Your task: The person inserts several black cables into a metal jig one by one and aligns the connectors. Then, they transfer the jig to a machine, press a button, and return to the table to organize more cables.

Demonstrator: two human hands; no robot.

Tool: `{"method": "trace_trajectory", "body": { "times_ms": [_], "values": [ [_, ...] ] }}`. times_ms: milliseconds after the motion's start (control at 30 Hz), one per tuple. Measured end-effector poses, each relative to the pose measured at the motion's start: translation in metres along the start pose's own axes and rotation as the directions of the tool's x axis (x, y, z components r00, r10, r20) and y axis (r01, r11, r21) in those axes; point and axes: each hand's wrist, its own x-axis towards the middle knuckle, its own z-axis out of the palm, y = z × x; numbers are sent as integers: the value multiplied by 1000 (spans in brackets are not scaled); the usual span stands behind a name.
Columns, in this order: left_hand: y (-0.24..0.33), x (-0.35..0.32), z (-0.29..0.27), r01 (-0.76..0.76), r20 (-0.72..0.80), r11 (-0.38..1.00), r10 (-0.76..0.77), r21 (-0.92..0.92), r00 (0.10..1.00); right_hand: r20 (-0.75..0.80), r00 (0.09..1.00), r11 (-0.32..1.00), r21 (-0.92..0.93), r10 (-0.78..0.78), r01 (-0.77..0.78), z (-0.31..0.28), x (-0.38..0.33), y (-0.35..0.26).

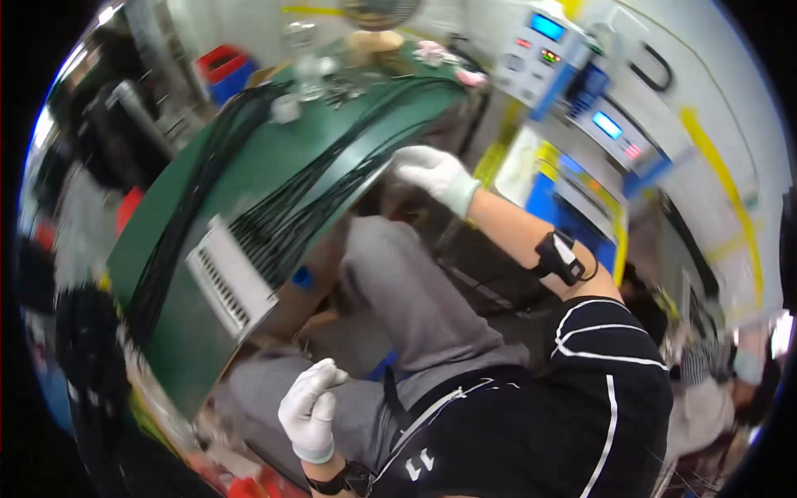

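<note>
My left hand (311, 411), in a white glove, is raised over my lap near the table's front edge. Its fingers are curled, and I see nothing in them. My right hand (433, 176), also gloved in white, is at the table's right edge beside a bundle of thin black cables (311, 178). Its fingers are bent together, and what they hold, if anything, is hidden. The cables run to a white slotted block (231, 278), which lies tilted at the table's near edge. Neither hand is touching the block.
A green table (178, 365) curves around in front of me, with a second black cable bundle (195, 195) along its left. Clear containers (305, 62) stand at the back. Right of the table are devices with lit displays (540, 54) and a blue-and-yellow machine (573, 203).
</note>
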Motion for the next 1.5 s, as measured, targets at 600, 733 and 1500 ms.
{"method": "trace_trajectory", "body": {
  "times_ms": [600,733,1500],
  "values": [
    [-49,60,85,403,169,913,-388,-60,906,-974,98,722,82,204,-687,-406,-297,153],
    [-47,53,76,477,120,876,-468,-67,876,-968,249,768,-178,-25,-615,-389,-290,109],
    [-72,64,-64,282,-106,659,-485,-697,868,774,633,587,-528,35,614,291,159,-81]
  ]
}}
